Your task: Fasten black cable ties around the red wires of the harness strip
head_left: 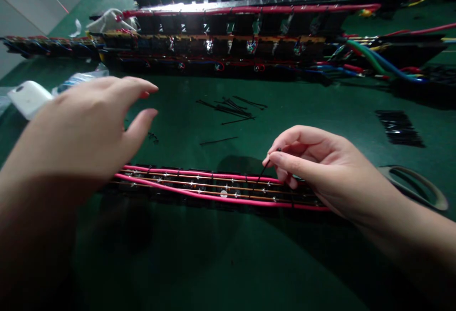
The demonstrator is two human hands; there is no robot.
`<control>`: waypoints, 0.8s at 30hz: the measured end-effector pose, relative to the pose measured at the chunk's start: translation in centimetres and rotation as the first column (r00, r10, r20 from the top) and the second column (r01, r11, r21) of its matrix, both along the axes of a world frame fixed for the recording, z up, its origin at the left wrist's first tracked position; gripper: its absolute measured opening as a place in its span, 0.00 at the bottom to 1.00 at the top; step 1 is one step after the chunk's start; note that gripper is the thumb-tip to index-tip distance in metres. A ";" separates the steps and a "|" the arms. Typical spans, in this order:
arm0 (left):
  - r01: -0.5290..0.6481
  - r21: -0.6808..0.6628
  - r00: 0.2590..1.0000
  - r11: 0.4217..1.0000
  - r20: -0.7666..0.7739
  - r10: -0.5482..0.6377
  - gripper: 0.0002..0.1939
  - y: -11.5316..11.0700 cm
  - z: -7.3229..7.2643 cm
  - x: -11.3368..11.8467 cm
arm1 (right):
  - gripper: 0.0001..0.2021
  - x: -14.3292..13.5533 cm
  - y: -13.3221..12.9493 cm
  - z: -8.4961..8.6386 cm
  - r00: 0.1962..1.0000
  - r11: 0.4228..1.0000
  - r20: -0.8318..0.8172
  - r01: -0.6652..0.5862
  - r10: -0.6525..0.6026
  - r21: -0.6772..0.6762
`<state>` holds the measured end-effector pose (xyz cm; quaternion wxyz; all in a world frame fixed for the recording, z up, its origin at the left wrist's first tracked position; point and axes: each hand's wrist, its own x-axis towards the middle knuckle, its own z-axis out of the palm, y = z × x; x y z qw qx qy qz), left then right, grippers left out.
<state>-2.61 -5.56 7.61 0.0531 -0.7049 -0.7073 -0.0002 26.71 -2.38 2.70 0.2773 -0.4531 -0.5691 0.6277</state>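
Note:
Between the thumb and index finger of my right hand (313,159) is a thin black cable tie (262,171), slanting down toward a long black strip. Pink wires (206,198) and thin copper-coloured rods (178,183) run along this wiring strip (245,205), which lies across the green table. My left hand (81,126) is raised above the strip's left part, thumb and fingers apart, holding nothing. Its wrist looks slightly blurred. Beyond the strip lies a loose pile of black cable ties (231,108), with a single cable tie (218,140) nearer.
Long black assemblies (221,45) with red, blue and green wires stretch across the back of the table. Scissors (434,192) lie partly behind my right wrist. A bundle of black ties (399,128) sits at right, a white object (30,98) at left.

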 end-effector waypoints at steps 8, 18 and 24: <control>0.643 0.031 0.696 0.765 0.392 -0.601 0.12 -3.1 -4.6 6.2 | 0.13 -0.1 -0.3 0.1 0.999 0.999 0.031 0.012 -0.013 0.040; 0.608 0.106 0.675 0.787 0.453 -0.583 0.11 -2.9 -6.2 6.9 | 0.10 -0.1 -0.3 -0.2 0.999 0.998 0.030 0.021 -0.022 0.056; 0.578 0.073 0.700 0.812 0.467 -0.541 0.10 -3.1 -6.0 7.3 | 0.07 -0.1 -0.4 -0.3 0.989 0.984 0.135 -0.086 0.064 0.157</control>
